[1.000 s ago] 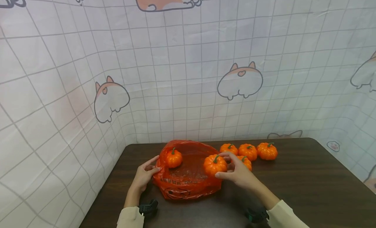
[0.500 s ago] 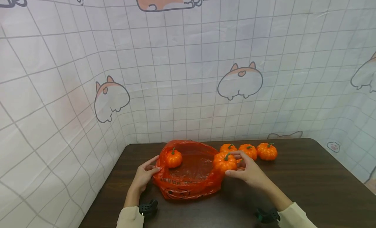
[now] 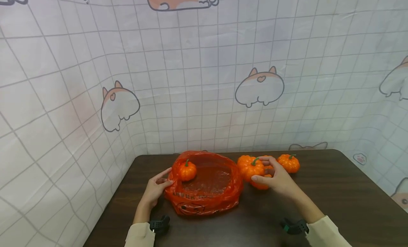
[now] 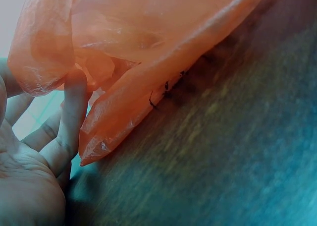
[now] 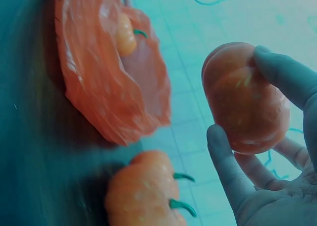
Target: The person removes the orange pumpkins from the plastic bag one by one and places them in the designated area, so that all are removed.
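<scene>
A red plastic bag point(image 3: 207, 206) lies with its mouth wide on the table, a small orange pumpkin point(image 3: 187, 171) inside at the left. My left hand point(image 3: 154, 191) holds the bag's left rim between thumb and fingers; the left wrist view shows fingers point(image 4: 74, 117) against the thin plastic point(image 4: 129, 37). Just right of the bag, my right hand point(image 3: 282, 179) grips another orange pumpkin point(image 3: 249, 168) with a green stem. In the right wrist view that pumpkin point(image 5: 245, 97) is lifted, pinched between thumb and fingers. It partly hides other pumpkins behind and below it.
Several more pumpkins stand right of the bag, one point(image 3: 260, 185) under the held one and one point(image 3: 289, 164) at the far right. The dark wooden table point(image 3: 338, 197) ends at a white gridded cloth point(image 3: 197, 109) behind and at the left.
My right hand has moved right with its pumpkin, from over the bag's right side to in front of the other pumpkins. The left hand stays on the rim.
</scene>
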A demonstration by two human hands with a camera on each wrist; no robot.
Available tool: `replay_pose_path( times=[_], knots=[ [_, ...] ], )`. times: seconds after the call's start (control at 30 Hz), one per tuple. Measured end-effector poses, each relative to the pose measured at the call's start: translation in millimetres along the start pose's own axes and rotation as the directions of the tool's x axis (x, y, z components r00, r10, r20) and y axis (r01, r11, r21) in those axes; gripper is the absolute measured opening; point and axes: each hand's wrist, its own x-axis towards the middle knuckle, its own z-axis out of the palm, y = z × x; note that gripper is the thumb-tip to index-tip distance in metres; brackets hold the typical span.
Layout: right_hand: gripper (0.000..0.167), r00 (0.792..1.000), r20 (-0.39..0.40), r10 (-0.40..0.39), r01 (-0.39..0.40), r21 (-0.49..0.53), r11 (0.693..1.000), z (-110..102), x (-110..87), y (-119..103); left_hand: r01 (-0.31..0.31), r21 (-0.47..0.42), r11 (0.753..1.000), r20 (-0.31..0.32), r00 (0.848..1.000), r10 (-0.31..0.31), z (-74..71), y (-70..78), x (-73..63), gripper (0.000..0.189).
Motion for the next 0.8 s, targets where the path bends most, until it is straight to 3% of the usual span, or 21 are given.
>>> replay_pose_path(
  times=[0.5,0.8],
  knots=[
    [0.081,0.996,-0.080,0.025,-0.032,-0.086,0.996,-38.7,-2.3,6.8,0.007,-0.002,1.000,-0.009,1.000,-0.007,-0.4,-1.3,1.0,0.055],
    [0.082,0.993,-0.112,0.047,-0.058,-0.094,0.994,-58.6,-1.9,25.6,0.002,0.014,1.000,-0.010,1.000,-0.002,0.2,0.1,-0.3,0.054]
  ],
)
